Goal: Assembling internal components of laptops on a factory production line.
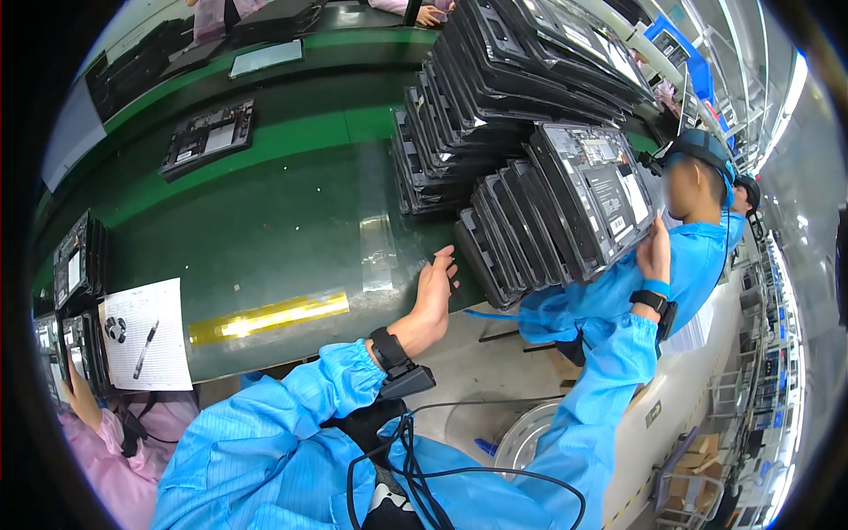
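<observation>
My right hand (654,253) grips the right edge of an opened laptop base (601,190), whose circuit board and black battery show. That base lies tilted on top of a short stack of similar black laptop bases (521,234) at the table's front right edge. My left hand (431,300) is just left of this stack, above the table's edge. It looks empty, with its fingers loosely curved and apart. Behind the short stack rises a taller stack of laptop bases (495,97).
The green table (274,230) carries a lone laptop base (209,137), yellow tape (269,318), and a paper sheet (146,353) with a pen (147,349). A pink-sleeved person (124,442) works at left. A blue-clad co-worker (698,238) sits close at right. Black cables (415,459) hang before me.
</observation>
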Available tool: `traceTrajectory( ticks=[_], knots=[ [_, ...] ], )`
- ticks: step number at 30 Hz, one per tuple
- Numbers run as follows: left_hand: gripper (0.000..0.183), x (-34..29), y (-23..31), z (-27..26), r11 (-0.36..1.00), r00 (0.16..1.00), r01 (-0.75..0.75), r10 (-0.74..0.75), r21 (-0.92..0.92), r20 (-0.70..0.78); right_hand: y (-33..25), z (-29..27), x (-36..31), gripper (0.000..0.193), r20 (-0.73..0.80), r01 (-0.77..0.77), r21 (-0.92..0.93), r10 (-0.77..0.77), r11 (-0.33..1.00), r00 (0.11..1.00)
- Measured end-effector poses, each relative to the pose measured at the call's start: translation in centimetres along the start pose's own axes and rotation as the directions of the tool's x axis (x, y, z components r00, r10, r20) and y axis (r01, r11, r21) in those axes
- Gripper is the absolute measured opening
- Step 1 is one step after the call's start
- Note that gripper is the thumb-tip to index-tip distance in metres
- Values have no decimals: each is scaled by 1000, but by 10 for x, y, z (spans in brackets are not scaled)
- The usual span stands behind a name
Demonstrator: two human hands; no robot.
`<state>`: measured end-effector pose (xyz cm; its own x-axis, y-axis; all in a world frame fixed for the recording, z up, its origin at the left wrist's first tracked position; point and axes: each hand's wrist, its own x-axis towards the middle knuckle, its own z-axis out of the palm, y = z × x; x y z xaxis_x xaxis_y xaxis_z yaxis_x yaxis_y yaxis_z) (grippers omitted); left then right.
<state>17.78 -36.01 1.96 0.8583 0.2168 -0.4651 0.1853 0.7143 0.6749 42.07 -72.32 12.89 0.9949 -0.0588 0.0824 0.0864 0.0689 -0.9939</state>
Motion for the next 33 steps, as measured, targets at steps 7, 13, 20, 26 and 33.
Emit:
traceTrajectory(
  ticks=[7, 13, 20, 26, 33],
  knots=[
    [57, 12, -6, 22, 1000, 994, 23, -24, 13, 104, 11, 14, 29, 44, -6, -229, 364, 249, 903, 969],
    [40, 5, -6, 54, 982, 996, 72, -62, -173, 64, -37, 22, 64, 44, -10, -225, 305, 240, 925, 971],
    [74, -12, 4, 76, 995, 995, 96, -96, -19, 11, -44, 18, 75, 44, -2, -214, 290, 224, 933, 975],
    [73, 5, -25, 80, 995, 982, 71, -59, 62, -179, -22, 20, 57, 44, -2, -219, 301, 230, 928, 973],
    [64, 29, -49, 67, 975, 952, -223, 217, -1, -215, 43, 29, 8, 44, 8, -280, 341, 295, 898, 956]
  ],
)
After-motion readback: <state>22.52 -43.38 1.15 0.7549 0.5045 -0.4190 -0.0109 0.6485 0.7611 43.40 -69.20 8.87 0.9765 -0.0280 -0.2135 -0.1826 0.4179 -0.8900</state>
